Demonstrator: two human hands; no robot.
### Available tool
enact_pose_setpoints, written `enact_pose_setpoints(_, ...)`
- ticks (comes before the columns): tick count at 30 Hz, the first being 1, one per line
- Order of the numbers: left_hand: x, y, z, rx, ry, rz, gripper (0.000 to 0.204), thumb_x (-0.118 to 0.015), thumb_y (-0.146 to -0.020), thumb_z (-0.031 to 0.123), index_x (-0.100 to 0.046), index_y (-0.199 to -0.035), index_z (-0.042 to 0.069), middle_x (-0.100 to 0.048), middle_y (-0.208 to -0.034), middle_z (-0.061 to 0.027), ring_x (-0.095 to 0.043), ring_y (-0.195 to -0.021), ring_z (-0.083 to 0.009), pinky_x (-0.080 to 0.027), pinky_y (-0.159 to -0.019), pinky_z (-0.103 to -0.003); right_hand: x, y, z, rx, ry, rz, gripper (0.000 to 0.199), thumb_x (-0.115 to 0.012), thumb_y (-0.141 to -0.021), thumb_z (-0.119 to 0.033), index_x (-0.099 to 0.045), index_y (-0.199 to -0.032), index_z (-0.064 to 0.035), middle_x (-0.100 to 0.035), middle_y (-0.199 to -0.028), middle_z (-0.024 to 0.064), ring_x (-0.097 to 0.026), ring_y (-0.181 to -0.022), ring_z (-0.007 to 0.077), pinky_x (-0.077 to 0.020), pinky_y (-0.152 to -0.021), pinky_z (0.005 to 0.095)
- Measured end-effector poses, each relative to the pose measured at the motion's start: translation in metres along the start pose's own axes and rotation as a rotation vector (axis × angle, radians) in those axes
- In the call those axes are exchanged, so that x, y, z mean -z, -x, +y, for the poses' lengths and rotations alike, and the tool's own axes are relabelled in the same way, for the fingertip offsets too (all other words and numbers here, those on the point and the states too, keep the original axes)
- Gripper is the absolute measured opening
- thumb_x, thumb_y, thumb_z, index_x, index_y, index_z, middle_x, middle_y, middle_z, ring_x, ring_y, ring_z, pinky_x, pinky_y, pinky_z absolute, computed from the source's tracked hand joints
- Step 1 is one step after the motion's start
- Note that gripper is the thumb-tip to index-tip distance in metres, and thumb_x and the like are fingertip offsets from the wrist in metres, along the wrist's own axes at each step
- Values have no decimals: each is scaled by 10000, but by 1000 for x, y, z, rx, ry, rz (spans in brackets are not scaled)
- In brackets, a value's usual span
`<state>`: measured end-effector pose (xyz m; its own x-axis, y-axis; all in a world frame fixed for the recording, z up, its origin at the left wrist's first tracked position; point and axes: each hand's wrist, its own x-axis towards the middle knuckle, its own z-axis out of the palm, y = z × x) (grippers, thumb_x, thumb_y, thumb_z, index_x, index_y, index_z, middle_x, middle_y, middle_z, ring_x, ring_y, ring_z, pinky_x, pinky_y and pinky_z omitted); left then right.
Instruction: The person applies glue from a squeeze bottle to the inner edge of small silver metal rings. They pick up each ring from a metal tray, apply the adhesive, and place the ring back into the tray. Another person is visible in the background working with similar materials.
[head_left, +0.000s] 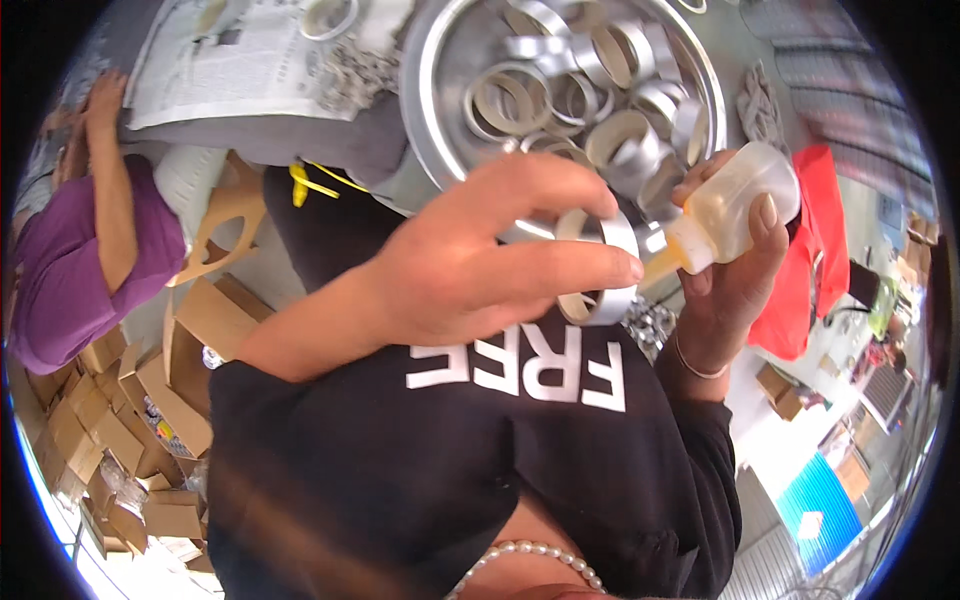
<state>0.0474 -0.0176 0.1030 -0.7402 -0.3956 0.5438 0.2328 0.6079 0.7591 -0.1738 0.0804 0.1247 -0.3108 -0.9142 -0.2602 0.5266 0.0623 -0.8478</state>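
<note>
My left hand (450,262) pinches a silver ring (618,302), a short band with a pale inner face, between its fingers in front of my chest. My right hand (748,265) is wrapped round a translucent squeeze bottle (738,190). The bottle tilts down to the left, and its yellowish nozzle (662,264) points toward the ring's right side. Whether the tip touches the ring, I cannot tell. Just beyond my hands a round metal tray (421,110) holds several similar silver rings (627,135), piled loosely.
A newspaper-covered surface (230,75) at the far left bears another ring (330,17) and a crumpled grey cloth. A person in a purple top (95,240) sits at the left. Cardboard boxes (175,395) crowd the lower left. Red material (812,260) hangs right of my right hand.
</note>
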Motion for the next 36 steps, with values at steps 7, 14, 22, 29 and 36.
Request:
enact_pose_setpoints(7, 69, 17, -40, 645, -424, 444, 634, -810, -661, 207, -570, -1222, 32, -555, -1142, -137, -570, -991, -221, -539, -751, -333, 37, -8, 11, 131, -428, 48, 540, -454, -956, -459, -508, -1189, 25, -646, -1010, 213, -439, -414, 101, -360, -357, 211)
enact_pose_setpoints(14, 176, 67, -119, 538, -1220, 701, 755, -838, -690, 286, -487, -1261, -63, -575, -1054, -204, -571, -977, -255, -507, -848, -355, 48, -8, 5, 209, -435, 36, 546, -470, -954, -446, -507, -1192, 44, -653, -1013, 235, -462, -438, 101, -365, -381, 208)
enact_pose_setpoints(22, 4, -25, -49, 496, -798, -15, 917, -802, -672, 482, -418, -1336, -20, -503, -1240, -211, -494, -1153, -366, -425, -973, -413, 32, -7, 6, 252, -424, 75, 511, -474, -949, -439, -506, -1144, 33, -646, -977, 226, -485, -416, 110, -392, -363, 197)
enact_pose_setpoints(29, -5, -25, -62, 524, -755, -49, 667, -796, -677, 316, -528, -1186, -21, -546, -1135, -155, -561, -1031, -321, -479, -887, -383, 31, -1, 2, 280, -424, 93, 522, -490, -942, -442, -503, -1146, 38, -641, -969, 232, -494, -415, 113, -401, -360, 199)
enact_pose_setpoints(36, 24, 13, -28, 456, -413, 116, 615, -765, -617, 156, -561, -1180, 19, -530, -1048, -140, -562, -968, -321, -470, -849, -404, 29, -5, 7, 290, -437, 99, 535, -505, -935, -439, -497, -1149, 51, -635, -965, 234, -496, -418, 110, -413, -369, 194)
